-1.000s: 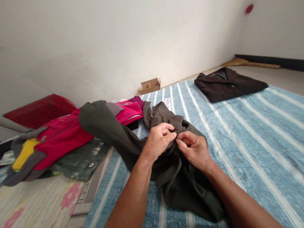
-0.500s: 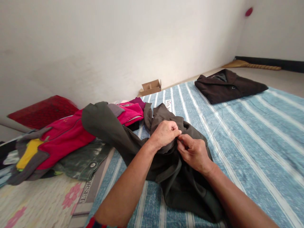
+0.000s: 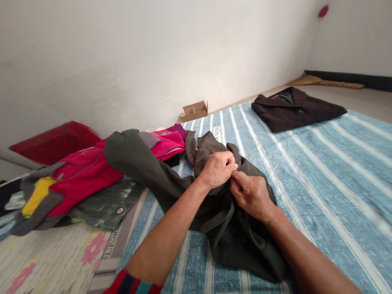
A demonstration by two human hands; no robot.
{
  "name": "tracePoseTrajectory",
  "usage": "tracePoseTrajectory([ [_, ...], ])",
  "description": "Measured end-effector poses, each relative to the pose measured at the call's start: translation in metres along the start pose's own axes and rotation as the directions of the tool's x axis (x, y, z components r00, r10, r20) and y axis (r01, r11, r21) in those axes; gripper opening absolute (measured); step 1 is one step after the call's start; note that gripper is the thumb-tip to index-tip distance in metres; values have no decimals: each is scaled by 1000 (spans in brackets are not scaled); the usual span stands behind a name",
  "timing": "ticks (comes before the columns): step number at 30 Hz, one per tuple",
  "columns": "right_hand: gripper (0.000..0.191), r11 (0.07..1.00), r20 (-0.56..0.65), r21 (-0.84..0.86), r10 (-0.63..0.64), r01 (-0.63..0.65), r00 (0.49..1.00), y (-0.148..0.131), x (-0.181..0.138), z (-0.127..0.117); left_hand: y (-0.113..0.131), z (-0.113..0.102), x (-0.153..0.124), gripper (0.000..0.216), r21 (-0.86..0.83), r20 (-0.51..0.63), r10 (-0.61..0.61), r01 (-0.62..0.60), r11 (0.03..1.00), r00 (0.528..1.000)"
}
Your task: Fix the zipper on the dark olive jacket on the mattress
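Note:
A dark olive-grey garment (image 3: 245,249) with long sleeves lies crumpled on the blue-and-white striped bed sheet (image 3: 318,179). One of its sleeves (image 3: 134,159) stretches left over a heap of clothes. My left hand (image 3: 218,169) is closed in a pinch on the garment near its upper middle. Right beside it, my right hand (image 3: 252,194) pinches the same garment, the fingertips of both hands almost touching. What exactly lies between the fingertips, an edge or a fastening, is hidden.
Left of the garment is a clothes heap with a pink-and-grey jacket (image 3: 82,175) and dark green denim (image 3: 104,208). A folded dark brown jacket (image 3: 297,110) lies at the back right. An open cardboard box (image 3: 194,111) sits by the wall, near a red cushion-like object (image 3: 58,143).
Both hands have shifted slightly to the right, still pinching the garment close together. More of the striped left cuff shows at the bottom. The clothes around have stayed put.

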State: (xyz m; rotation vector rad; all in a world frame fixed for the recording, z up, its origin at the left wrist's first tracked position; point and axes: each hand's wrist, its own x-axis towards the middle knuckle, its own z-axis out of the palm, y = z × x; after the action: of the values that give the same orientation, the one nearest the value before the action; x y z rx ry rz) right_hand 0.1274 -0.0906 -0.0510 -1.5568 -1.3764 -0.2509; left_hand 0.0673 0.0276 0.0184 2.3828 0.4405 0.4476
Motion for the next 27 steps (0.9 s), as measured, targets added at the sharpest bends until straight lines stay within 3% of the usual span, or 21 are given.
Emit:
tracePoseTrajectory([
  [8, 13, 955, 82, 260, 122, -140, 989, -14, -2, 1, 3, -7, 13, 16, -12, 25, 13, -13, 1000, 1000],
  [15, 12, 802, 110, 493, 329, -339, 938, -14, 0, 3, -3, -12, 10, 19, -53, 57, -90, 93, 994, 994],
  [21, 13, 758, 154, 527, 360, -384, 920, -13, 0, 3, -6, -29, -18, 24, -123, 165, -127, 148, 981, 978],
  [27, 11, 816, 110, 449, 355, -365, 928, -10, -1, 5, -9, -36, -49, 27, -296, 252, -213, 285, 912, 944],
])
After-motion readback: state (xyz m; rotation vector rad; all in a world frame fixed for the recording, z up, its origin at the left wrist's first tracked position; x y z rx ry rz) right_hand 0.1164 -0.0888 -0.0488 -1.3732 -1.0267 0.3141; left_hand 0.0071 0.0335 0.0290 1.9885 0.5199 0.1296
